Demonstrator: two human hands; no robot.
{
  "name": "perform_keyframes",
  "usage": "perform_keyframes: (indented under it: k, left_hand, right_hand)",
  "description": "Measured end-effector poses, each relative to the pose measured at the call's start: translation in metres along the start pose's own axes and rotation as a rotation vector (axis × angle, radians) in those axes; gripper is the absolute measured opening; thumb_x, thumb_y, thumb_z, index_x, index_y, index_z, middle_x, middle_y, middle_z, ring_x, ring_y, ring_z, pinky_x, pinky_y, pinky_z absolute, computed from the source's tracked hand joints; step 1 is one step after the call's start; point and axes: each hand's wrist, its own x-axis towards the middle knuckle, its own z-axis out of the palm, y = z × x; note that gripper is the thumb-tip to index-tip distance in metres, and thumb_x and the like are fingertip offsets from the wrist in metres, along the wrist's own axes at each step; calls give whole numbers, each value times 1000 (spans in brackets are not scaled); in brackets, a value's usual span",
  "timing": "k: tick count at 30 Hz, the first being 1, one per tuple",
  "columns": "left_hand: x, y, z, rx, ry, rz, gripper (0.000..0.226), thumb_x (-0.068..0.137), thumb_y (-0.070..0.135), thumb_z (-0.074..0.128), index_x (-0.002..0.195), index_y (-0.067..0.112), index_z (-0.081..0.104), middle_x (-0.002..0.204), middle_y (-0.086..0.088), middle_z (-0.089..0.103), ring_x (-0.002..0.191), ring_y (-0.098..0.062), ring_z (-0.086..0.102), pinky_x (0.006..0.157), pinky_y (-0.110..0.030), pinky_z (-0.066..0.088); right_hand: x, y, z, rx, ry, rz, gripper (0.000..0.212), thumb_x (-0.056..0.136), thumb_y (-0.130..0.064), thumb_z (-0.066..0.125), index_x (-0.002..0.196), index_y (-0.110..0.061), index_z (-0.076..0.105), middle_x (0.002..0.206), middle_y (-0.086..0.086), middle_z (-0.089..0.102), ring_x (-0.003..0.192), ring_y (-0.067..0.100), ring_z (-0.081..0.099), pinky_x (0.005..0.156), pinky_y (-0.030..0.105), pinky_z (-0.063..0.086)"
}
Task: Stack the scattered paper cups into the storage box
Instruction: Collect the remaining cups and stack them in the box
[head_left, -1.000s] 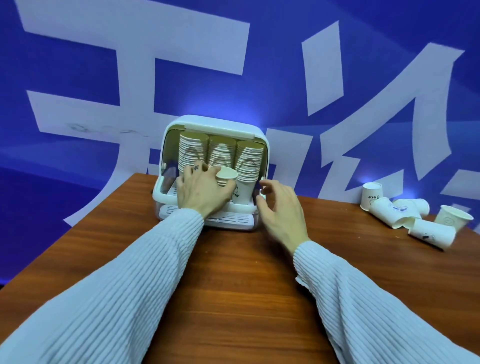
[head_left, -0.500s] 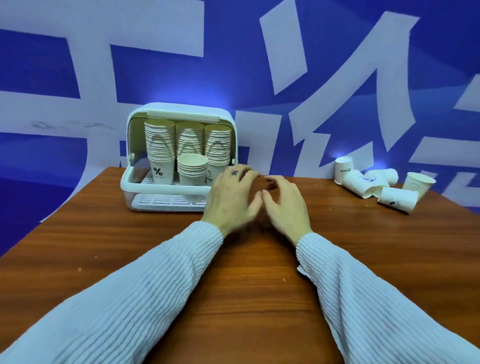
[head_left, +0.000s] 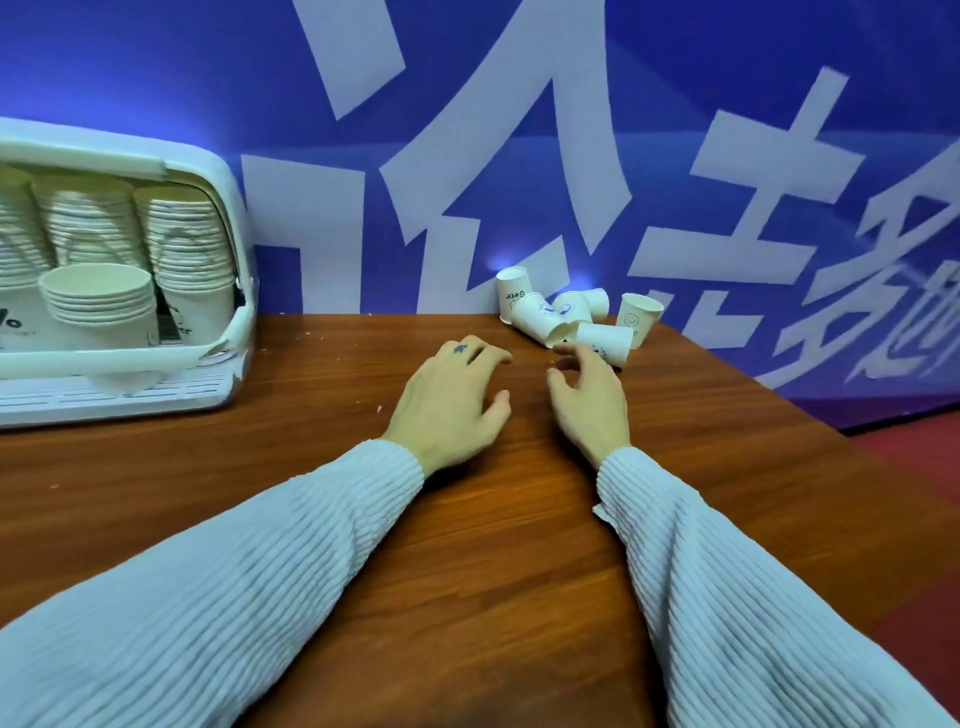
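On the glossy wood-grain bench, the left hand and right hand hover side by side with fingers loosely spread and holding nothing, both in ribbed pale knit sleeves. Just beyond the right hand's fingertips, 5 tapered white paper cups lie in a loose cluster against the blue wall, some tipped over, some upright. At far left the rounded white plastic storage box stands open, holding tall nested columns of ridged cup rims and 1 shorter stack in front.
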Motion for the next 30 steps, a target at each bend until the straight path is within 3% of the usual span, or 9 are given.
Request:
perform_keyframes:
  k: [4,8,12,14,16,19,26,30]
  left_hand:
    - [21,18,24,-49,-23,12,42,97,38,55,136,23,57,133,5,55,121,-14,50,99,-35,49]
    - [32,33,48,-130,-45,-21,43,98,40,54,139,27,53,136,9,53,126,-11,48,100,-32,47]
    - [24,36,66,-145,-127,11,46,99,42,52,143,31,48,139,13,49,125,-7,47,98,-27,46]
    - [22,36,71,-136,-134,40,44,100,43,51,143,32,48,138,16,48,121,-4,46,97,-24,45]
    - [22,36,72,-131,-131,51,43,99,43,51,141,34,48,137,17,47,121,-3,46,97,-24,45]
    - [23,36,71,-129,-124,53,43,98,43,52,139,33,50,136,16,48,120,-4,47,95,-25,47]
    - [22,36,69,-108,-138,25,43,99,44,50,141,35,48,138,17,45,121,-2,46,93,-23,47]
    - [21,35,72,-105,-112,21,43,98,44,51,139,35,49,136,18,45,121,-3,46,92,-20,42]
  right_hand:
    - [20,29,-14,-33,71,79,33,95,-29,57,127,-28,64,123,-7,66,114,16,60,98,38,48]
    - [42,55,-17,-234,158,196,35,94,-34,58,128,-24,64,147,4,51,137,25,44,116,43,34]
    - [67,77,-19,17,156,279,21,96,-28,61,113,-27,74,160,7,39,149,24,34,120,40,31]
    - [78,83,-17,150,160,308,16,96,-27,61,101,-28,76,150,5,53,136,23,51,110,38,42]
    - [82,84,-16,184,145,332,15,96,-29,60,95,-29,76,122,-1,71,111,20,64,94,38,53]
    - [82,84,-15,170,140,318,17,95,-29,61,98,-29,78,109,-6,73,98,17,66,86,40,57]
    - [74,80,-14,244,-20,123,16,94,-32,67,103,-33,79,113,-13,71,108,10,64,94,33,54]
    - [74,80,-5,61,-207,61,34,95,-36,67,128,-28,73,130,-8,70,124,11,60,105,31,47]
